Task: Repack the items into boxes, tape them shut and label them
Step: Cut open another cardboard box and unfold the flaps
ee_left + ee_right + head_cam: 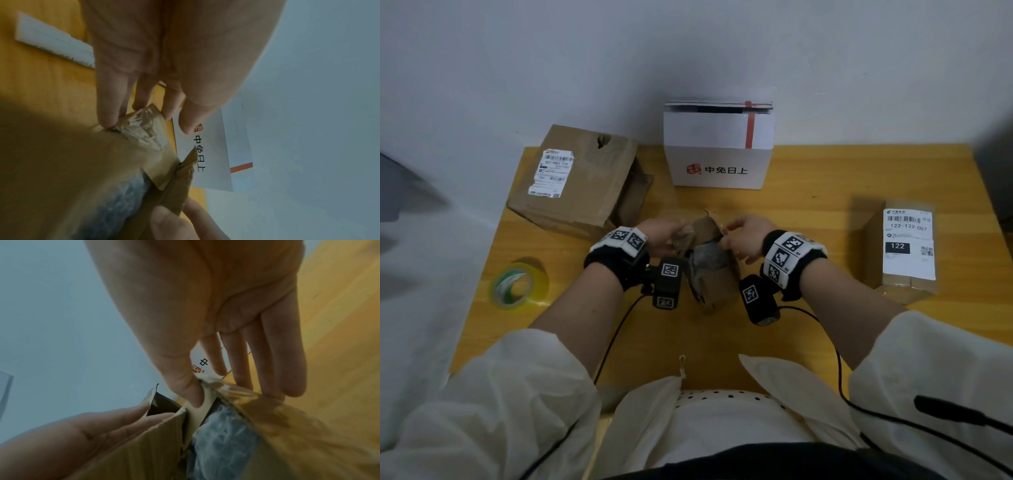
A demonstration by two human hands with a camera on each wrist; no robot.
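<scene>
A small brown cardboard box [717, 284] stands open on the yellow table [808, 192] between my two hands. A grey bubble-wrapped item [705, 257] lies inside it, also seen in the wrist views [123, 203] [222, 443]. My left hand [664, 233] holds the left flap [144, 128], which carries crumpled clear tape, at its edge with the fingertips. My right hand [746, 236] pinches the right flap [232, 391], thumb on the inside and fingers outside. Both flaps are spread apart.
A white box with red print [717, 168] stands at the back against the wall. A battered brown box [571, 185] lies at the back left, and a labelled brown box [904, 250] at the right. A tape roll [518, 286] sits near the left edge.
</scene>
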